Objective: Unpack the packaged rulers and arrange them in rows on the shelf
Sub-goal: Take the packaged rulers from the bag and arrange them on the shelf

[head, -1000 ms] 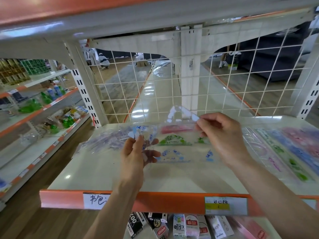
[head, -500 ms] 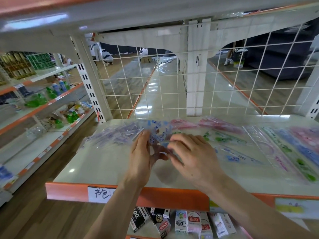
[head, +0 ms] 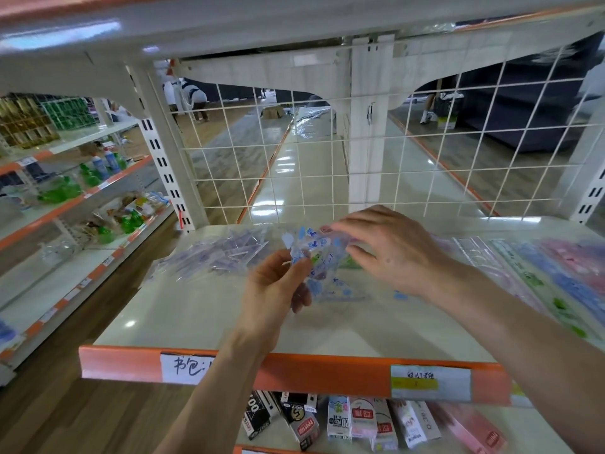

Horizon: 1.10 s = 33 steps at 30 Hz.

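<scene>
Above the cream shelf (head: 203,322) my left hand (head: 275,286) grips a crumpled clear plastic wrapper (head: 316,253) with blue print. My right hand (head: 389,250) reaches over it from the right, fingertips pinching the wrapper's top edge. Under the hands a transparent ruler (head: 340,291) with blue marks lies on the shelf, partly hidden. To the left lies a pile of empty clear wrappers (head: 212,257). Unpacked rulers (head: 540,276) with green, blue and pink patterns lie side by side on the shelf's right part.
A white wire grid (head: 294,165) backs the shelf, with an upright post (head: 368,126) in the middle. The orange front rail (head: 294,368) carries paper labels. Small boxed goods (head: 343,421) fill the shelf below. Stocked shelves (head: 65,191) stand at the left, and a person (head: 196,99) bends far off.
The ruler held up between both hands went down onto the shelf. My right hand moved left to my left hand, and both now bunch the wrapper together.
</scene>
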Available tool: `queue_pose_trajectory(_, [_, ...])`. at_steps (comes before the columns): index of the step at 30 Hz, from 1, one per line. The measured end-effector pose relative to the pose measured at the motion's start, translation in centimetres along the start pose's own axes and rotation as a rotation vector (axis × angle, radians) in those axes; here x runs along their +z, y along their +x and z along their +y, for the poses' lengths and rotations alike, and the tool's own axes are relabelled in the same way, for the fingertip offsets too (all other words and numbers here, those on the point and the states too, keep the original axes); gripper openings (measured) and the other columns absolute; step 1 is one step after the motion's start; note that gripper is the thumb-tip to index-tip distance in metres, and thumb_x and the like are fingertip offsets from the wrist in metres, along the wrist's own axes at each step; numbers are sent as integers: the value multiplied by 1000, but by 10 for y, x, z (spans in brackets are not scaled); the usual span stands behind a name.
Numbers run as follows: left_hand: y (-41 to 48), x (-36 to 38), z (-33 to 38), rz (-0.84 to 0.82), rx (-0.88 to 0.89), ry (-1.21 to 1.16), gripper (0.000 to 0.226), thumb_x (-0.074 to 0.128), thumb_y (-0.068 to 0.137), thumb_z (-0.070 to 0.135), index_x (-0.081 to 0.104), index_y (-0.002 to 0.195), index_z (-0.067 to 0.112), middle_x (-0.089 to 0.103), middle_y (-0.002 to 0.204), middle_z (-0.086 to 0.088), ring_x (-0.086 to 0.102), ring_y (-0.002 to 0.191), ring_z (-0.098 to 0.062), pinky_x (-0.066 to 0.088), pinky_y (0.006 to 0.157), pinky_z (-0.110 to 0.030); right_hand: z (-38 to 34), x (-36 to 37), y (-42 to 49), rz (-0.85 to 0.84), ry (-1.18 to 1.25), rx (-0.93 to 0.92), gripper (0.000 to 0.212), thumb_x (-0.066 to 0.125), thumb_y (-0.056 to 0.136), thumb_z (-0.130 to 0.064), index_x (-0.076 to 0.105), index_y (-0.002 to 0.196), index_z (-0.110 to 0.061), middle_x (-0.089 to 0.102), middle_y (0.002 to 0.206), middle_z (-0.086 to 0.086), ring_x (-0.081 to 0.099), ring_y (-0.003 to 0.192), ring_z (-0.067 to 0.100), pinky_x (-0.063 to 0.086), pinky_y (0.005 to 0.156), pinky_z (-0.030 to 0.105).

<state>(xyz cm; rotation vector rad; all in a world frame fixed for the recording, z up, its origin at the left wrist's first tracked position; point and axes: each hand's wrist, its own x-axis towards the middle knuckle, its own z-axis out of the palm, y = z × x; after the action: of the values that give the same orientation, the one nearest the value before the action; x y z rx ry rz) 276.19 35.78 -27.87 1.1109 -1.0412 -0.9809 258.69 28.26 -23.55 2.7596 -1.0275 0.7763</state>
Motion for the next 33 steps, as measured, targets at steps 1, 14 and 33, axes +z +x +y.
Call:
queue_pose_trajectory(1, [0, 0, 0, 18, 7, -4, 10, 58, 92, 8, 62, 83, 8, 54, 55, -7, 44, 42, -12, 33, 45, -26, 1, -1, 0, 4, 9, 7, 34, 56, 92, -19, 60, 125, -19, 63, 120, -4, 54, 110, 21, 41, 90, 32])
queue_pose_trajectory(14, [6, -6, -3, 287, -10, -130, 16, 55, 95, 22, 62, 94, 7, 69, 81, -11, 44, 47, -12, 36, 51, -28, 7, -2, -14, 3, 66, 76, 24, 65, 88, -30, 68, 103, -12, 68, 96, -1, 60, 89, 17, 47, 77, 32])
queue_pose_trajectory(33, [7, -5, -6, 395, 36, 17, 18, 55, 95, 23, 59, 90, 6, 66, 82, -13, 47, 46, -11, 36, 41, -17, -15, 29, -20, -281, 18, 370, 37, 59, 88, -49, 66, 109, -19, 65, 100, -3, 59, 92, 17, 41, 79, 28])
